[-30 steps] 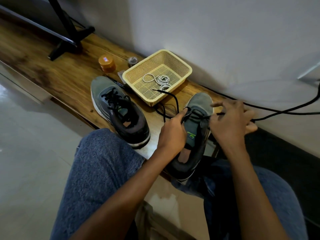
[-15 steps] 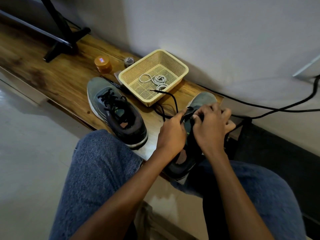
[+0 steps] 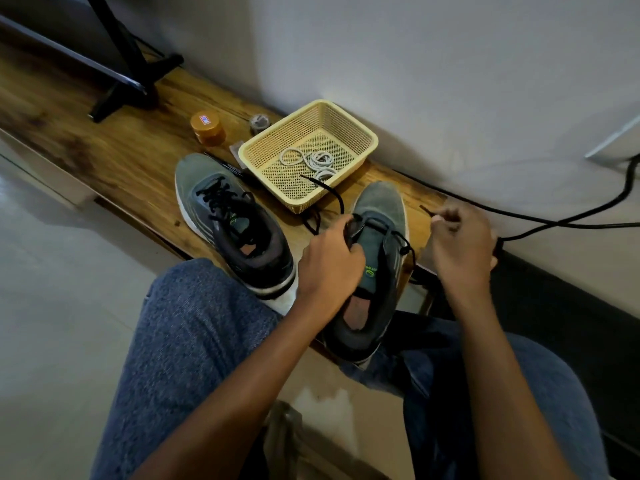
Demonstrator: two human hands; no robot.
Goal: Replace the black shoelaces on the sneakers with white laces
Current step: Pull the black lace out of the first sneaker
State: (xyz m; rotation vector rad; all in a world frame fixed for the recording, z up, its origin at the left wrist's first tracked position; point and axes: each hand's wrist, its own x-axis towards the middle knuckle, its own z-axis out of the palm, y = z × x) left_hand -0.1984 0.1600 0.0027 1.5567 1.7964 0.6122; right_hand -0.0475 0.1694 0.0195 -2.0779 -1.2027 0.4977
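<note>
Hands are working the near right sneaker (image 3: 375, 251): the left hand (image 3: 330, 261) is gripping its eyelet edge and black lace (image 3: 337, 199), while the right hand (image 3: 462, 247), over the tongue half a second ago, is now pulling a pinched lace end rightward, freeing another eyelet. Farther left, the second sneaker (image 3: 228, 220) is sitting laced; white laces (image 3: 315, 162) are waiting in the far basket (image 3: 360, 133).

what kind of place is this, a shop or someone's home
Most likely a room at home, not a shop: a low wooden bench against a plain white wall, a black stand's legs, and black cables along the wall.
</note>
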